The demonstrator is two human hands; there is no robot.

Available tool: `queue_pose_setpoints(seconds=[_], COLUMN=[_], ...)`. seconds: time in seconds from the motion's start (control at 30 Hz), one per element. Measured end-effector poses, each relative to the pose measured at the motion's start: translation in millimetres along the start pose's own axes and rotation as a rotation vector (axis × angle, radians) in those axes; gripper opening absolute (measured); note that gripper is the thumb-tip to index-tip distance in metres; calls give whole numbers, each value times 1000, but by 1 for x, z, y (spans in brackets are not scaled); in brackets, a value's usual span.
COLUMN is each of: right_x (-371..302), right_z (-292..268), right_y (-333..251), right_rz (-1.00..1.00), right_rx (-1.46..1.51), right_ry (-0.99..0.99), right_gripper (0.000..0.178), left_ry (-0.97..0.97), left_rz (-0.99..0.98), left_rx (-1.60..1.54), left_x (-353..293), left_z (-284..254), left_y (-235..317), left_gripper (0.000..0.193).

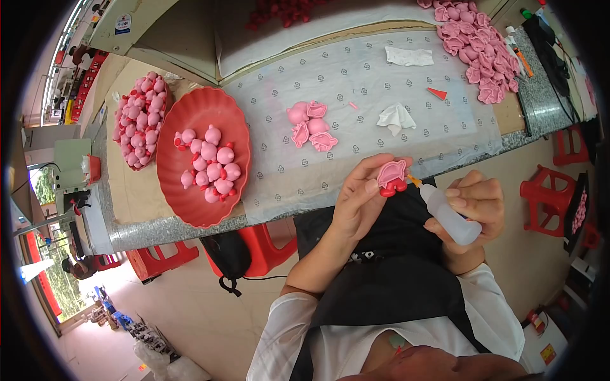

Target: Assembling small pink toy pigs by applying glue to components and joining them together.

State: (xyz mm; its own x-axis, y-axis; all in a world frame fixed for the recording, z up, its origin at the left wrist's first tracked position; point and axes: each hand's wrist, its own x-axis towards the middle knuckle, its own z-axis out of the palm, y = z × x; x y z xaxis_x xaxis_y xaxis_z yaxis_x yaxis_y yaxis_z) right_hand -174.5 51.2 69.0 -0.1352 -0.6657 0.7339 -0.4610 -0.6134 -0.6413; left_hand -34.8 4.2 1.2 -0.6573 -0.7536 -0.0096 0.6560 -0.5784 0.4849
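Note:
Between the fingertips of my left hand (357, 198) is a small pink hollow shell piece (392, 171) with a red part at its lower edge, held over my lap just off the table's front edge. My right hand (478, 202) is wrapped round a translucent white squeeze bottle (450, 214), tilted with its nozzle up and to the left. The bottle's orange-yellow tip (414, 181) is close beside the pink piece; whether it touches I cannot tell. Beyond my left hand, a small group of pink pieces (318, 125), some round and some hollow, lies on the covered table.
A red scalloped tray (202, 105) with several pink-and-red figures stands at left, next to a heaped container of similar figures (136, 124). Pink hollow shells (480, 47) pile up at far right. A crumpled white tissue (396, 119) and a red triangular scrap (437, 94) lie between.

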Motion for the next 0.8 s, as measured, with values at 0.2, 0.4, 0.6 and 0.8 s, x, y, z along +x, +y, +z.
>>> queue_pose_setpoints(seconds=[0.2, 0.4, 0.6, 0.8], right_x=[-2, -4, -2, -4], right_z=[1, 1, 1, 0], right_y=[3, 1, 0, 2], right_rz=[-31, -41, -16, 16], right_rx=[-13, 8, 59, 60], right_ry=[15, -9, -17, 23], right_gripper=[46, 47, 48, 47], left_ry=[28, 27, 17, -2], left_rz=[-4, 4, 0, -12], left_rx=[10, -23, -64, -75], left_x=[0, 1, 1, 2], left_z=[1, -1, -2, -4], left_y=[0, -1, -2, -2], left_gripper=[41, 42, 43, 42])
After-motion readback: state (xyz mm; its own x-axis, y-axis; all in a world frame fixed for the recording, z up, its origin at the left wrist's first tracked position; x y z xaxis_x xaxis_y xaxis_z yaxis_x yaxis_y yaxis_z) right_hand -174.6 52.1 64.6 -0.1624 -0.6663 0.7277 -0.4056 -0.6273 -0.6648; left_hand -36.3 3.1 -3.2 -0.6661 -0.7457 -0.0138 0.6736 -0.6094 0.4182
